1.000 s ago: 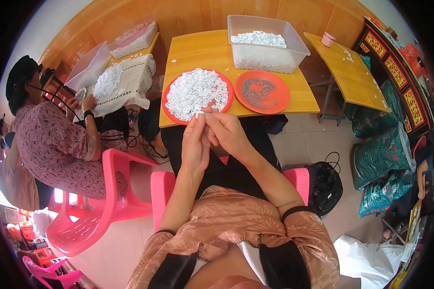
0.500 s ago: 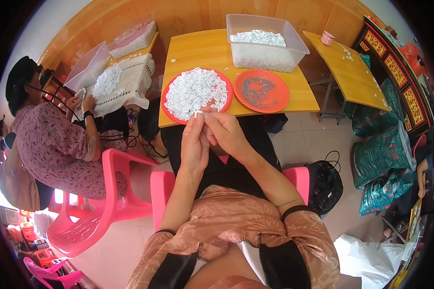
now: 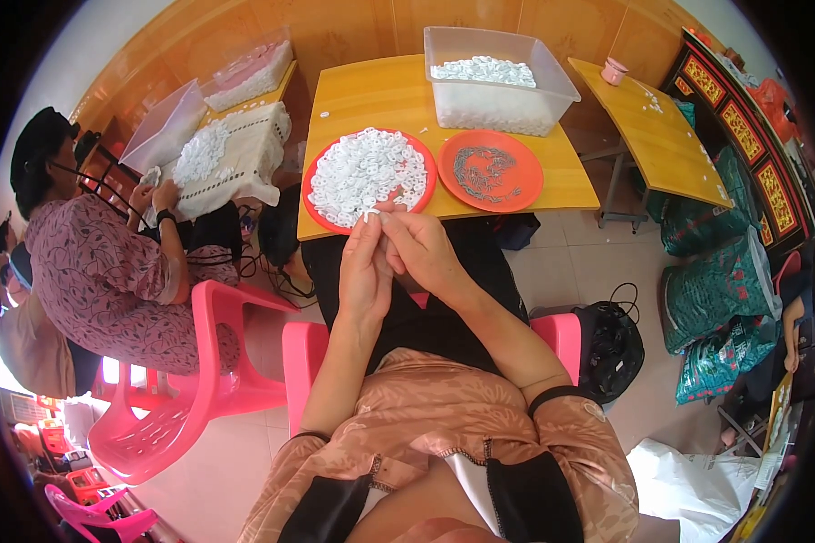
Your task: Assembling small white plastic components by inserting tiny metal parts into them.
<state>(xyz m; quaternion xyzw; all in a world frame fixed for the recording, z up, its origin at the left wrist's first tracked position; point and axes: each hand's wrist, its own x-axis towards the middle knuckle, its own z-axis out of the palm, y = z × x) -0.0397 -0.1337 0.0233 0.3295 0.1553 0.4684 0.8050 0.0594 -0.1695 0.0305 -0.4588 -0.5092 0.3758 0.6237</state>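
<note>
A small white ring sits at the fingertips of both hands, held just at the near edge of the yellow table, directly below the red plate of white rings. The left hand is raised with fingers closed together, its tips pinching the piece. The right hand meets it from the right, thumb and fingers drawn narrow onto the same piece (how the piece is oriented is too small to tell). Both hands touch one another at the fingertips. To the right of the heaped plate lies a second red plate carrying thin grey metal parts. Behind it stands a clear plastic tub holding more white rings. At the left, another person sits on a pink chair, handling white pieces at a separate table.
</note>
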